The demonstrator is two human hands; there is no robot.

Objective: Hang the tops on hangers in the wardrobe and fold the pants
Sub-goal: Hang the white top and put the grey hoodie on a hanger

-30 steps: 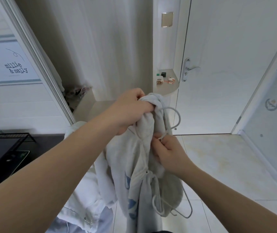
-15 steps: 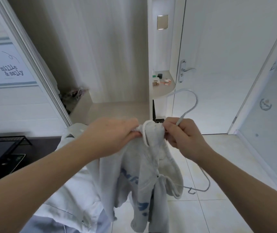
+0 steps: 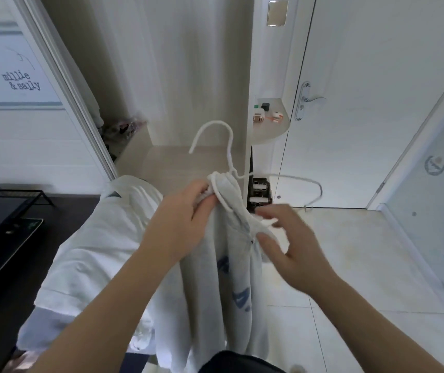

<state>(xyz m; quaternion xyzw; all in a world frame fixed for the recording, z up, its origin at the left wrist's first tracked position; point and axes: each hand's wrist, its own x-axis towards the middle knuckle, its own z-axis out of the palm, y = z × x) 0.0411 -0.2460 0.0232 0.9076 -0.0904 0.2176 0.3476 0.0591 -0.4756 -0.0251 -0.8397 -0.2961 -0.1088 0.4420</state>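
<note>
Right hand (image 3: 288, 238) has left the hook of the hanger (image 3: 230, 149) and dropped to the shoulder of the grey top (image 3: 231, 278). It is blurred, so its grip is unclear. Left hand (image 3: 177, 224) clenches the bunched collar, steadying hanger and top before the wardrobe (image 3: 161, 76).

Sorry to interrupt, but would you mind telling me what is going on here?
A person is fitting a grey top onto a white hanger by the wardrobe. The left hand grips the top's bunched neck at the hanger's hook; the right hand, blurred, reaches open-fingered at its shoulder. One hanger arm juts out bare. More clothes lie piled at left.
</note>
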